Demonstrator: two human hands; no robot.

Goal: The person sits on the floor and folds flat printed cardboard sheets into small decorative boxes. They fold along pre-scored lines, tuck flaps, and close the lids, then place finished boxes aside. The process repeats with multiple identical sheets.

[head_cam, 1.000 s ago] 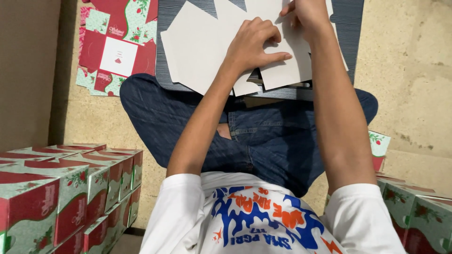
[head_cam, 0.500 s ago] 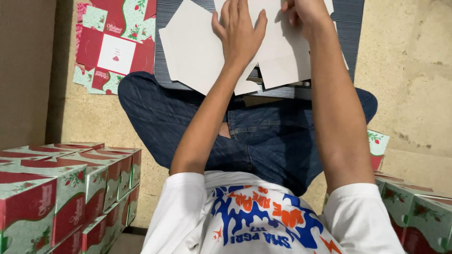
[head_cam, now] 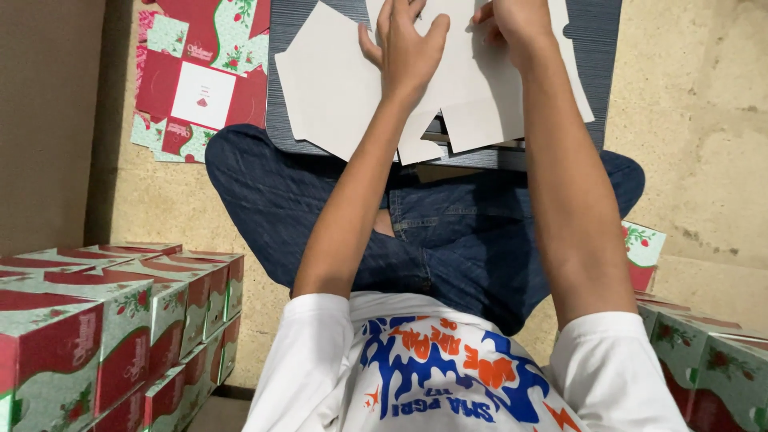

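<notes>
Both arms stretched forward from the shoulders toward 12 o'clock, over crossed legs in jeans (head_cam: 448, 232). Left hand (head_cam: 404, 48) flat, palm down, fingers spread apart and pressed on a white flat carton blank (head_cam: 336, 88); thumb angled out toward 10 o'clock. Right hand (head_cam: 516, 24) at 1 o'clock of the left, knuckles bent, fingers curled together on the same blank's upper part; fingertips partly cut off by the top edge, so cannot tell whether pinching or only pressing. Blank lying printed side down on a dark ribbed board (head_cam: 596, 48) at 12 o'clock of the lap, with more white sheets under it; number in the stack unclear. One printed blank (head_cam: 200, 80), red and pale green, flat on the floor at 10 o'clock. Folded boxes (head_cam: 120, 320) stacked at 8 o'clock, at least five across the top row. More boxes (head_cam: 704, 360) at 4 o'clock, about three visible.
</notes>
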